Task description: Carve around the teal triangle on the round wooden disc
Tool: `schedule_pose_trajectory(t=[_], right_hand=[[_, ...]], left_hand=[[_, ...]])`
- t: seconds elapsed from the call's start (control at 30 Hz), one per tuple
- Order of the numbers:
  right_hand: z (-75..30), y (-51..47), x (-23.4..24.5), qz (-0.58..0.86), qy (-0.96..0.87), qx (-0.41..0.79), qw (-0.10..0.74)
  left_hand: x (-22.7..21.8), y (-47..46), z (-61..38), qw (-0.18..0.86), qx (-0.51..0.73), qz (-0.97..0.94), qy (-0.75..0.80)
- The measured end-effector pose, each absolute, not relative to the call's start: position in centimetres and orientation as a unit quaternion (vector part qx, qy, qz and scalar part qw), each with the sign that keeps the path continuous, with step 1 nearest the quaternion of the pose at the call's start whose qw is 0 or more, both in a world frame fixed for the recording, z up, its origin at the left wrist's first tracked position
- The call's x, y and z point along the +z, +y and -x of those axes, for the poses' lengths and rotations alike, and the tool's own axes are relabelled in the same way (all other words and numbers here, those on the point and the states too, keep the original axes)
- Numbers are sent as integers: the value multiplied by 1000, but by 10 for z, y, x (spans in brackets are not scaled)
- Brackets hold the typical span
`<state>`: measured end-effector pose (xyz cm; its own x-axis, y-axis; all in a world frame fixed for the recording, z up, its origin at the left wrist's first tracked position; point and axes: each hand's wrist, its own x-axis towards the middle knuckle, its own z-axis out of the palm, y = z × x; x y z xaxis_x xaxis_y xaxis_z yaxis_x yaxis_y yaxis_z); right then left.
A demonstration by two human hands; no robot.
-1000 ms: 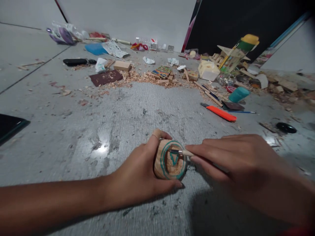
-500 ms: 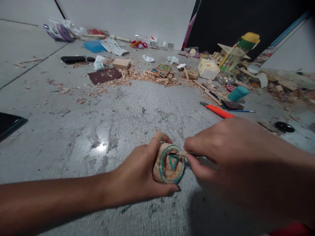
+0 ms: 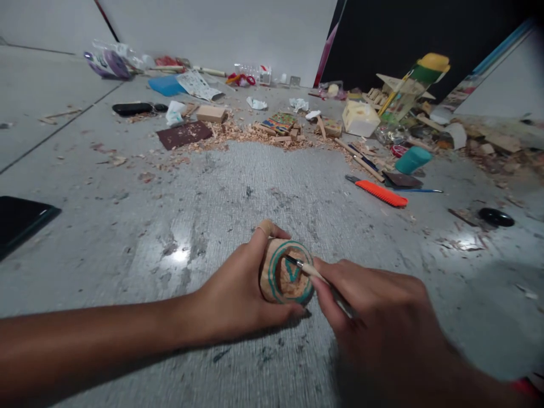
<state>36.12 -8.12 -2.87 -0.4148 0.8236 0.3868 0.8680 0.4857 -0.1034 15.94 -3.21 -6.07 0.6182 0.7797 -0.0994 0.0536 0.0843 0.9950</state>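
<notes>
My left hand (image 3: 238, 294) is wrapped round a small round wooden block (image 3: 285, 273) that rests on the grey floor, its face turned up toward me. A teal ring and a teal triangle are painted on that face. My right hand (image 3: 374, 306) pinches a thin paintbrush (image 3: 305, 267); the dark tip touches the block's face near the triangle's upper left. The index finger of my left hand has a plaster on it.
Wood shavings (image 3: 250, 133) and small blocks lie in a band farther out. An orange comb-like tool (image 3: 376, 192), a teal cup (image 3: 411, 160) and sticks lie at right. A dark tablet (image 3: 19, 218) sits at the left edge, brown sandpaper (image 3: 183, 134) beyond.
My right hand has dropped lower and nearer to me, and the brush now slants up-left onto the block's face. My left hand and the block shifted slightly left.
</notes>
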Motion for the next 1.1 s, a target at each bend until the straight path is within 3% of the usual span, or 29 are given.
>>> schedule_pose_trajectory(t=[0.17, 0.33, 0.63, 0.9, 1.1], right_hand=[[-368, -87, -41, 528, -804, -12, 273], [-379, -82, -27, 529, -782, 69, 322], [-393, -71, -12, 483, -822, 141, 265], [-402, -50, -2, 410, -894, 78, 160], [-399, -45, 0, 421, -880, 103, 193]], left_hand=[[-57, -32, -161, 736, 298, -536, 288], [-55, -31, -160, 745, 306, -525, 274], [-58, -31, -160, 749, 302, -531, 255], [-63, -31, -160, 724, 307, -567, 244], [-62, -32, -160, 727, 316, -560, 238]])
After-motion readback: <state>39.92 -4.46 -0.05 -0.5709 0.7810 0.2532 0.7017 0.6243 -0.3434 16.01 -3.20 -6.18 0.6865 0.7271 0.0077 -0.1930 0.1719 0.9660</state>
